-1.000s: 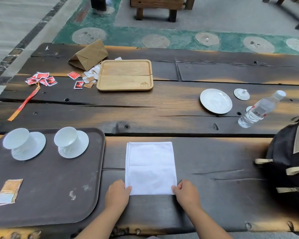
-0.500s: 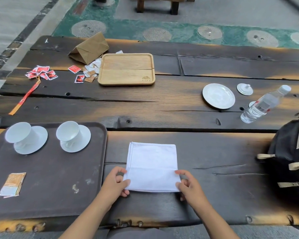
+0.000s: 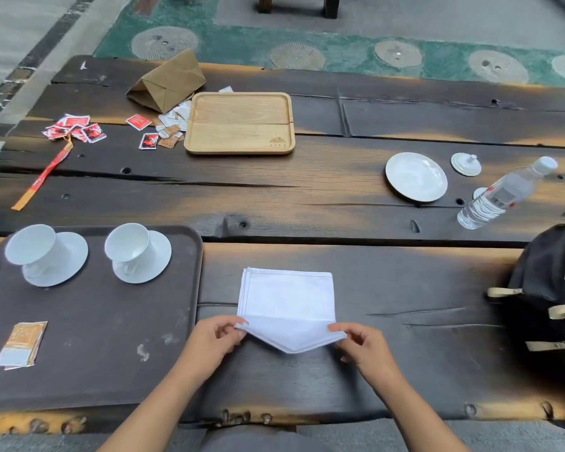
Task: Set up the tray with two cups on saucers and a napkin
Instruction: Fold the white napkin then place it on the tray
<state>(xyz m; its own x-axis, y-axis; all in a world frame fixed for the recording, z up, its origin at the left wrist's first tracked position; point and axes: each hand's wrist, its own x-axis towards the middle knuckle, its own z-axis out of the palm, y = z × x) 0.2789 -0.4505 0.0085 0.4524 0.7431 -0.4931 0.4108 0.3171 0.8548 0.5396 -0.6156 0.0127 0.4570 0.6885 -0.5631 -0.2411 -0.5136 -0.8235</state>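
Left cup (image 3: 35,244) and right cup (image 3: 129,243) sit on saucers (image 3: 159,256) on your tray (image 3: 88,370); napkin (image 3: 287,298) is off-tray, mid-fold on the counter (image 3: 405,370) beside it, near corners pinched in fingers (image 3: 343,327) of your left hand (image 3: 214,340) and right hand (image 3: 366,347).

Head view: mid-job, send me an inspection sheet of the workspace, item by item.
Surface: dark wooden table, planks cracked and knotted.
Job's things: left cup on left saucer and right cup on right saucer, both on the dark tray; napkin folded, on the table beside the tray, not on it.
Clutter: packet on the dark tray; wooden tray, paper bag, red sachets, plate, lid, water bottle; backpack at the right edge.
Hands: left hand and right hand each pinch a near corner of the napkin, its near edge lifted.
Cables: nothing seen.
Surroundings: green patterned floor; bench legs beyond the table.
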